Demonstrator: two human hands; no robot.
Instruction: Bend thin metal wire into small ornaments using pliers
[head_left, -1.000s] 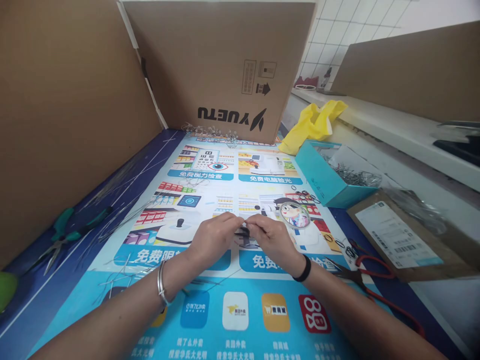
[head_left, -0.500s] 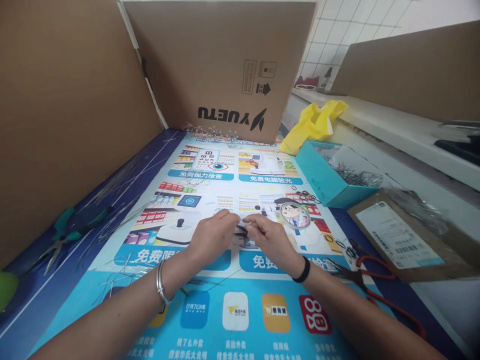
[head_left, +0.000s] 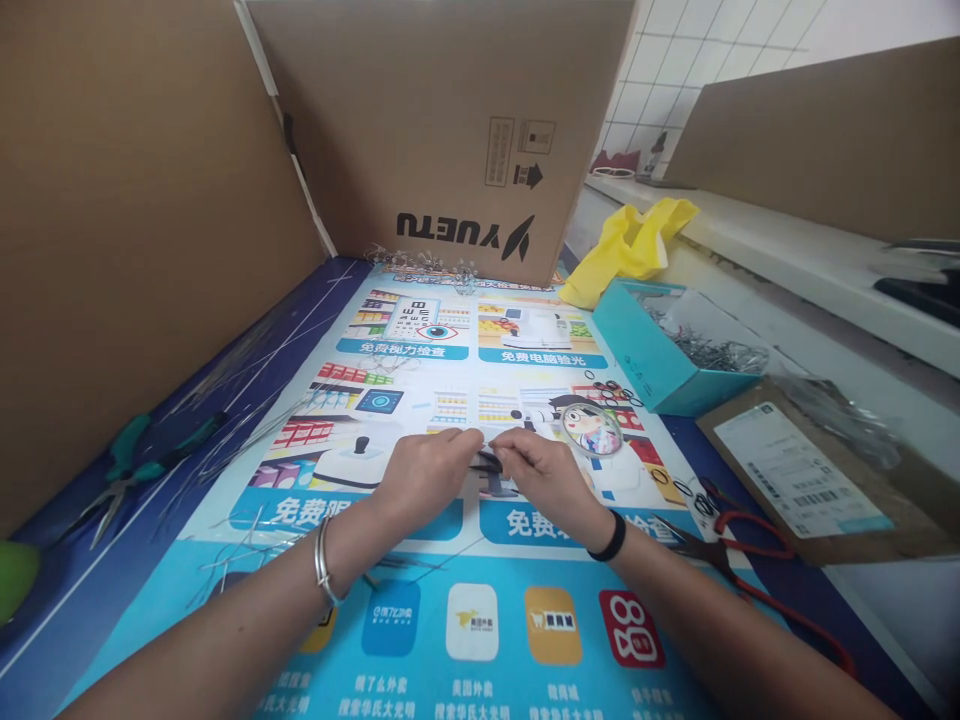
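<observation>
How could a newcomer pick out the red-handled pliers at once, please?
Start at the blue poster, then follow the right hand back to its black wristband. Just right of that, beside the brown parcel, lie the pliers: their handles are red, unlike the teal-handled pair at far left.

The pinched dark piece (head_left: 489, 461) is showing too small for judging its finish. The bangle (head_left: 322, 572) is gleaming like polished metal, the cardboard panel (head_left: 420, 120) is looking matt, the printed sheet (head_left: 510, 565) smooth, the clear plastic (head_left: 847, 415) glossy.
</observation>
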